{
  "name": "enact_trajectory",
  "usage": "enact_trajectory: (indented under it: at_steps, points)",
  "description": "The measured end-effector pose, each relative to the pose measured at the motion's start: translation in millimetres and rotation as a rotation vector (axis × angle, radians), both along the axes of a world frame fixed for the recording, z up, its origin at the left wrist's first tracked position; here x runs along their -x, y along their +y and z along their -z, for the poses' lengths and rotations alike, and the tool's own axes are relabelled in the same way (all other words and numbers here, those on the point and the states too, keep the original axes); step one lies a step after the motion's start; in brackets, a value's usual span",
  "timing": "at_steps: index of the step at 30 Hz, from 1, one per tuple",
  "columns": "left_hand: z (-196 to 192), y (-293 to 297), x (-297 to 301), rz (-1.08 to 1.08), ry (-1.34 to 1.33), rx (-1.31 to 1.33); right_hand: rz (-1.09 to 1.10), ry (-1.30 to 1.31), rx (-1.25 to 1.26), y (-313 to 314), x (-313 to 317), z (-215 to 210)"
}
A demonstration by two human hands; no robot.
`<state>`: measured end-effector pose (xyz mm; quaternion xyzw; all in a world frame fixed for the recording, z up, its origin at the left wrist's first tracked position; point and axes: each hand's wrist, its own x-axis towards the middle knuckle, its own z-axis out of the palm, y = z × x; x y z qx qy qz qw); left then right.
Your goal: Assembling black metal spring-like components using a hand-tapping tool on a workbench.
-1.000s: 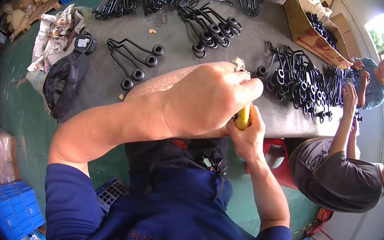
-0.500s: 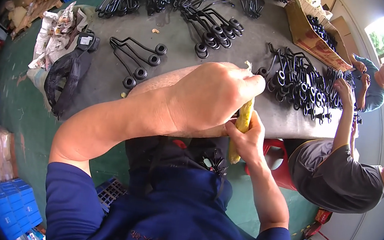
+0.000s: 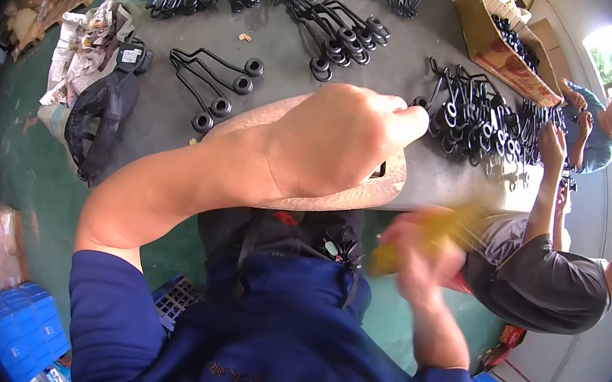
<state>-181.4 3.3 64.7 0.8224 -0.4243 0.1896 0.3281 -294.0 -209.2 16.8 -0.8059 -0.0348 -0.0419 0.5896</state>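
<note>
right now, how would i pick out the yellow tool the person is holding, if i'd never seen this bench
Start at the long grey workbench strewn with black bent-wire parts. Drop below its near edge on the person's right side, where the right hand hangs off the bench beside a seated co-worker. The yellow tool sits in that hand, motion-blurred, and is the only yellow thing among the black metal.

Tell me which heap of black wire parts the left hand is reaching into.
The left hand reaches the heap on the table's right, its fingertips at a black ring. The small group of parts lies apart to its left.
</note>
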Motion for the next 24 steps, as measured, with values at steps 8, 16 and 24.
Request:
enact_trajectory:
  at_steps: [8, 16, 24]
  points:
    - [2, 5, -13, 0.001, 0.045, 0.016, -0.019, 0.241, -0.15, 20, 1, -43]
    - [-13, -1, -35, 0.096, 0.128, 0.056, -0.231, 0.047, 0.282, 37, 31, 20]
    - [-11, 11, -36, 0.04, 0.125, -0.047, -0.257, 0.563, -0.149, 36, 27, -12]
